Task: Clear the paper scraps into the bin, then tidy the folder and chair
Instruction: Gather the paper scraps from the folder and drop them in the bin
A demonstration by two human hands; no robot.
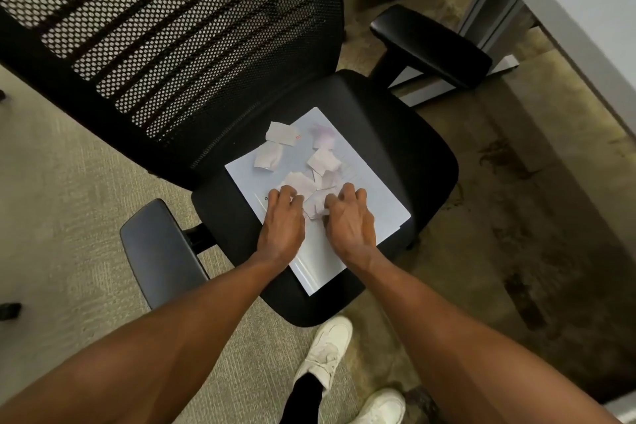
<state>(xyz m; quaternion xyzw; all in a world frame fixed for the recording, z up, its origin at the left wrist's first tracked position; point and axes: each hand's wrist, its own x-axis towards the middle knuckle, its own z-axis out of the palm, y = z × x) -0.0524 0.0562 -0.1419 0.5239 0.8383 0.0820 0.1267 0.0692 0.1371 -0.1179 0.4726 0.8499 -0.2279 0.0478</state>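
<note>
1. Paper scraps [311,162] lie on the white folder [378,203] on the chair [406,134] seat.
2. Left hand [283,221] and right hand [349,220] rest palm-down, fingers curled around the nearest scraps.
3. Remaining scraps lie beyond the fingertips, toward the backrest; bin not in view.

Dim, soft light; wide-angle edge distortion.

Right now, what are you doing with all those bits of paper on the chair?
A person is gathering torn paper scraps off a white folder lying on the seat of a black office chair. The left hand and right hand press down on the nearest scraps. Several more lie farther back. No bin is in view.
</note>
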